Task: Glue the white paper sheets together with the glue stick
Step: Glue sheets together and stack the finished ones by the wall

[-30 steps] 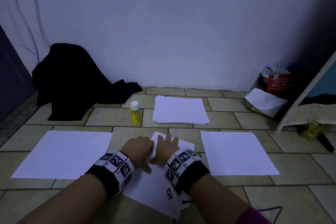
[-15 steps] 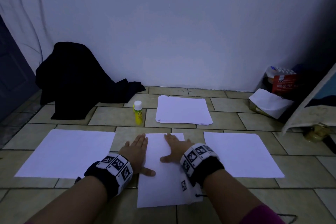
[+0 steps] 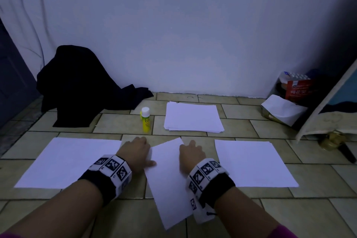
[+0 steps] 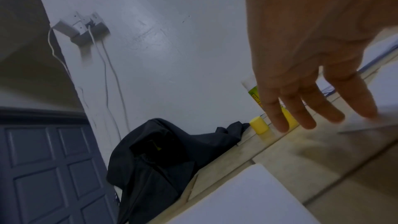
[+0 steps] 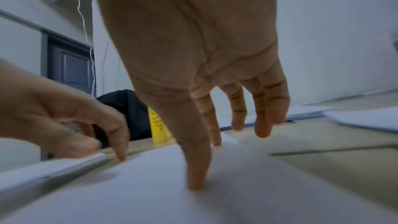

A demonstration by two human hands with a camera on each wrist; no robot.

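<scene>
Glue stick (image 3: pixel 145 120): upright on the floor (image 3: pixel 123 121), cap on, far side, just left of the paper stack (image 3: pixel 193 118). Straight ahead of the left hand (image 3: pixel 135 152), so left is nearer; my guess is it makes the grab.
Middle sheet (image 3: pixel 170 176): flat on floor btwn the hands, skewed; long axis runs near-right to far-left, far corner pointing toward the stack.
Left hand: on the sheet's left edge, thumb on the paper, fingers (image 4: pixel 277 117) loosely straight over bare tile. Holding nothing.
Right hand (image 3: pixel 190 155): on the right edge, fingers (image 5: pixel 197 173) spread, tips pressing the sheet down. No grip either.
Other sheets: left sheet (image 3: pixel 67 162) and right sheet (image 3: pixel 253 164), each flat and apart from the middle one.
Step, prob.: squaring up the sheet before gluing; no glue visible yet.
</scene>
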